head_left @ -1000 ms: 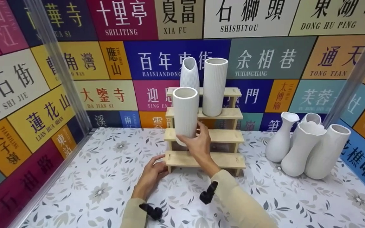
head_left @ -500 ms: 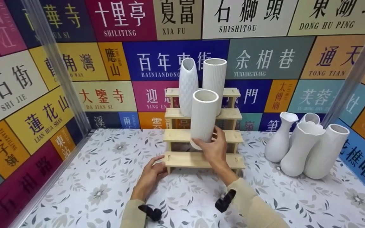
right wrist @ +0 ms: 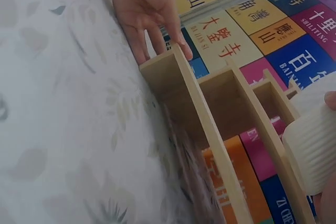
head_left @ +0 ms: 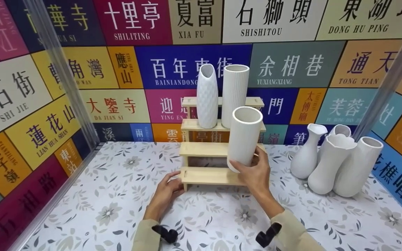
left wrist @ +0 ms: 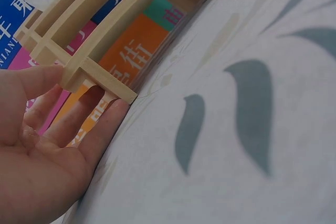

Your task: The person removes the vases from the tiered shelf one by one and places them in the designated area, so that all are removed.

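White ribbed vase (head_left: pixel 245 139) gripped low, right hand (head_left: pixel 257 172); left hand (head_left: pixel 166 193), fingers spread, touches left edge of rack (head_left: pixel 202 149); cloth (head_left: pixel 281 205) gap before 4 vases (head_left: pixel 330 167).

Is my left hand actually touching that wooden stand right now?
Touching. The left wrist view shows it plainly: fingertips of the left hand rest against the end of the wooden stand, with no gap.
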Tool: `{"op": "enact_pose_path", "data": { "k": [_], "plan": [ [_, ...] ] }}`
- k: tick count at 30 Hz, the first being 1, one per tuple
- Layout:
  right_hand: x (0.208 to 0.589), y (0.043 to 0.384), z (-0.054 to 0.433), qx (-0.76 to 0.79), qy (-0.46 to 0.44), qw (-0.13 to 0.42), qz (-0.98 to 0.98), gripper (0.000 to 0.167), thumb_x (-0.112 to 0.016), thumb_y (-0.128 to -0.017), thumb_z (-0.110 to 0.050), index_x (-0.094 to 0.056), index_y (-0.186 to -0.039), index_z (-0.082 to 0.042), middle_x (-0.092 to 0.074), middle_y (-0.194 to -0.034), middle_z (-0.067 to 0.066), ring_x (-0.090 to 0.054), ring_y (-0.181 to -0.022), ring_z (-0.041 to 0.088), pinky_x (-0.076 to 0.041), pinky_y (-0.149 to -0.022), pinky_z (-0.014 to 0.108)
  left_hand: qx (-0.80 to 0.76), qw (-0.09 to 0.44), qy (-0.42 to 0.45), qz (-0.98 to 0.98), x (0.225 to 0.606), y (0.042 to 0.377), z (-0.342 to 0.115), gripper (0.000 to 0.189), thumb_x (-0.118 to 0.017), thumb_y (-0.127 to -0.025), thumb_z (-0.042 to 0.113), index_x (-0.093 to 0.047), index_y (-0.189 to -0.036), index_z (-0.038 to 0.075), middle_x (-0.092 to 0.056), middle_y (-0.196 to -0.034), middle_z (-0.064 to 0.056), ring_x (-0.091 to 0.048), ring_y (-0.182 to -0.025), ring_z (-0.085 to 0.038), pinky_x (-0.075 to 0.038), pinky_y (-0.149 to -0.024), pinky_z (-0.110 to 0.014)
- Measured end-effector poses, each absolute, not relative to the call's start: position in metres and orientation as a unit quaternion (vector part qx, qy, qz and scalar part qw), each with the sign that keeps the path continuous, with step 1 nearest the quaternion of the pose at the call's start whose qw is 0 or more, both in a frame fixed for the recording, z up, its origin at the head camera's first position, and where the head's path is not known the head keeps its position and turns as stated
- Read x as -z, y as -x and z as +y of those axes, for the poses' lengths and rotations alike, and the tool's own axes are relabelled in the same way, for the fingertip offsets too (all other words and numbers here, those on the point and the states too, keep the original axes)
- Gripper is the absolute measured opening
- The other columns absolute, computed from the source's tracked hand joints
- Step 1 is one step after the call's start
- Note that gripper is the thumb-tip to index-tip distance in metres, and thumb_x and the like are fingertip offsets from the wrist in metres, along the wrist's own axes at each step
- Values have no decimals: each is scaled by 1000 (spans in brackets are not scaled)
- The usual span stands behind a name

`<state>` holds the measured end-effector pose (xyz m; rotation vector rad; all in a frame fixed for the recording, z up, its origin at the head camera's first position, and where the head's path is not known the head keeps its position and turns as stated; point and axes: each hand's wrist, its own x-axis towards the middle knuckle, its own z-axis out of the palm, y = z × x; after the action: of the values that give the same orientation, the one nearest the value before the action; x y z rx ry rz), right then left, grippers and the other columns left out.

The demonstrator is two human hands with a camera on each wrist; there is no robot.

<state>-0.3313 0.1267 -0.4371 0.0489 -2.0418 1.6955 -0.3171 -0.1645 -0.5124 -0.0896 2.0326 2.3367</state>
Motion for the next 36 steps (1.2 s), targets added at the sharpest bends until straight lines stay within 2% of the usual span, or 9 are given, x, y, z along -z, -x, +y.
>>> {"op": "enact_pose_path", "data": {
  "k": [6,11,16,19,25,31,36],
  "plan": [
    [454,323,152,-601,-13,258,-756,89,-94,-68,-23,-47,-142,-7,-53,-136,15,-56,-119,32,-48,-102,46,-755,25,32,655,514,318,-166,47,-55,-104,20,-44,-147,9,-66,-130,-15,-67,-113,-25,-56,-96,-36],
    [461,320,171,-584,10,269,-766,89,-94,-69,-25,-46,-142,-6,-51,-137,15,-54,-121,32,-46,-103,44,-754,24,25,656,514,318,-167,47,-55,-104,21,-43,-148,9,-65,-132,-17,-67,-114,-25,-55,-98,-38],
    [463,319,189,-584,36,289,-758,89,-93,-69,-20,-45,-143,-5,-52,-137,16,-55,-120,31,-46,-100,42,-756,20,20,654,512,317,-168,47,-54,-104,19,-42,-148,8,-65,-130,-17,-67,-114,-26,-56,-97,-37],
    [464,319,201,-583,46,295,-755,89,-92,-71,-22,-44,-144,-6,-52,-138,16,-55,-121,32,-47,-101,46,-753,17,24,657,512,317,-167,46,-53,-104,18,-43,-148,8,-64,-132,-18,-67,-113,-25,-56,-96,-36],
    [471,316,223,-576,72,285,-763,92,-90,-75,-30,-38,-147,-9,-48,-143,15,-52,-126,33,-48,-104,55,-741,21,46,670,511,318,-166,45,-53,-104,20,-44,-148,11,-62,-135,-19,-66,-115,-24,-56,-97,-37],
    [478,315,239,-552,97,290,-776,91,-90,-74,-30,-40,-146,-6,-51,-138,19,-55,-122,35,-49,-101,53,-742,23,36,669,512,316,-165,46,-52,-105,21,-42,-149,10,-61,-136,-20,-64,-119,-28,-54,-101,-40],
    [483,313,252,-541,119,281,-784,92,-91,-73,-28,-39,-146,-3,-50,-141,22,-54,-125,38,-47,-104,55,-744,25,24,667,511,315,-164,48,-53,-105,23,-41,-150,10,-61,-136,-20,-63,-121,-31,-54,-101,-40]
  ]
}}
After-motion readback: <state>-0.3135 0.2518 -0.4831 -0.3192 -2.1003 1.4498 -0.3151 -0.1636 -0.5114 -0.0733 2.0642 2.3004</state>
